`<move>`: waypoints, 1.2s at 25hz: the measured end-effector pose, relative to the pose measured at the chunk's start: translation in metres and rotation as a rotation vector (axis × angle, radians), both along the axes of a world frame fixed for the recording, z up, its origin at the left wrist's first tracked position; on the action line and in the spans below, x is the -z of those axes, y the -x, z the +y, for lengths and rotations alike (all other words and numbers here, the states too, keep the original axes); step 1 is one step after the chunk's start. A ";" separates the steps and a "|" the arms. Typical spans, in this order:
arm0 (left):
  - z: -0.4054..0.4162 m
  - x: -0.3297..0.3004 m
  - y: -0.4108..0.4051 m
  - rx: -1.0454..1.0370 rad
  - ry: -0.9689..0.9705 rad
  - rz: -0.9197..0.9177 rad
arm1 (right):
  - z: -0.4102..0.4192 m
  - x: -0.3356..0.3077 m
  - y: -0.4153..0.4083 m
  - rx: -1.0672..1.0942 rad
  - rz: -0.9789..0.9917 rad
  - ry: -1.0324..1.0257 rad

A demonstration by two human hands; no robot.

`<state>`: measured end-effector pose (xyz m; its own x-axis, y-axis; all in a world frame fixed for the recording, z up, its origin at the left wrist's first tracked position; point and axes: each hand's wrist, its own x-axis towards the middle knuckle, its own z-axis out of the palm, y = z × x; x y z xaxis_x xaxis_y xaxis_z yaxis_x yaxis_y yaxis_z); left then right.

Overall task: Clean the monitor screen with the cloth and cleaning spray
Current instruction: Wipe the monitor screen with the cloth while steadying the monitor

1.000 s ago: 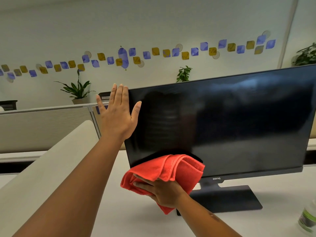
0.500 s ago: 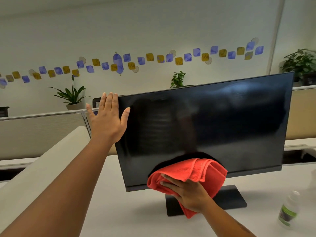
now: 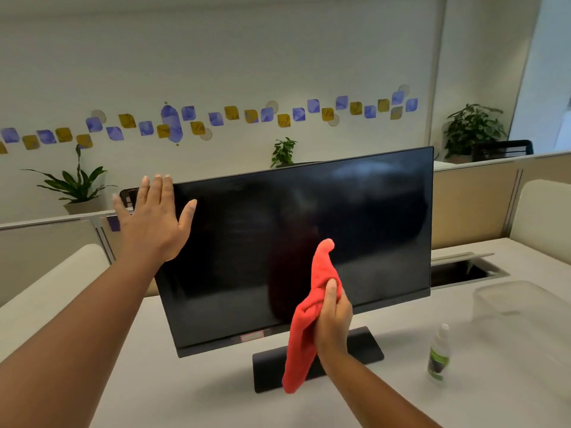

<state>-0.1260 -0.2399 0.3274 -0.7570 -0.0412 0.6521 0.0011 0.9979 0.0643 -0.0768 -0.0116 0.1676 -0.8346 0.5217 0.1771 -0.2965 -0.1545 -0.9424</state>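
Observation:
A black monitor (image 3: 355, 230) stands on a dark base on the white desk, its screen dark with faint smears. My left hand (image 3: 153, 225) is spread flat at the monitor's upper left corner, thumb over the screen edge, fingers apart. My right hand (image 3: 333, 322) grips a bunched red cloth (image 3: 304, 332) in front of the lower middle of the screen; the cloth hangs down past the base and one tip points up. A small spray bottle (image 3: 438, 353) with a green label stands upright on the desk to the right of the base.
The white desk (image 3: 200, 390) spreads around the monitor. A clear plastic box (image 3: 522, 301) sits at the right, behind the bottle. An open cable slot (image 3: 463, 270) lies behind the monitor's right edge. Low partitions and potted plants stand behind.
My right hand has lifted the cloth off the screen's bottom edge and turned it upright, bunched, moving right. My view has pulled back; the spray bottle and the box now show fully.

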 end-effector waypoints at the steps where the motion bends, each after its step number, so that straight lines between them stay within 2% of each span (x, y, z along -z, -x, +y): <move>1: 0.007 -0.001 0.001 0.026 0.002 -0.003 | 0.004 -0.014 -0.001 0.052 -0.022 0.100; 4: 0.030 -0.005 0.004 0.115 0.023 -0.004 | 0.017 -0.060 -0.003 0.146 0.080 0.247; 8: 0.053 -0.009 0.012 0.174 0.043 -0.041 | 0.024 -0.112 0.016 0.311 0.251 0.167; 10: 0.062 -0.008 0.015 0.191 0.055 -0.056 | 0.028 -0.124 0.036 0.414 0.230 -0.029; 12: 0.067 -0.007 0.018 0.201 0.064 -0.046 | 0.035 -0.121 0.057 0.529 0.154 -0.385; 15: 0.071 -0.005 0.022 0.208 0.095 -0.021 | 0.041 -0.098 0.080 0.526 0.001 -0.825; 18: 0.082 -0.008 0.028 0.250 0.115 -0.006 | 0.058 -0.077 0.100 0.567 -0.002 -1.073; 20: 0.091 -0.008 0.032 0.277 0.109 -0.013 | 0.075 -0.074 0.109 0.605 0.017 -1.157; 23: 0.096 -0.002 0.034 0.286 0.082 0.016 | 0.099 -0.070 0.118 0.633 0.027 -1.128; 30: 0.096 0.006 0.039 0.315 0.059 0.054 | 0.141 -0.035 0.125 0.654 -0.131 -0.820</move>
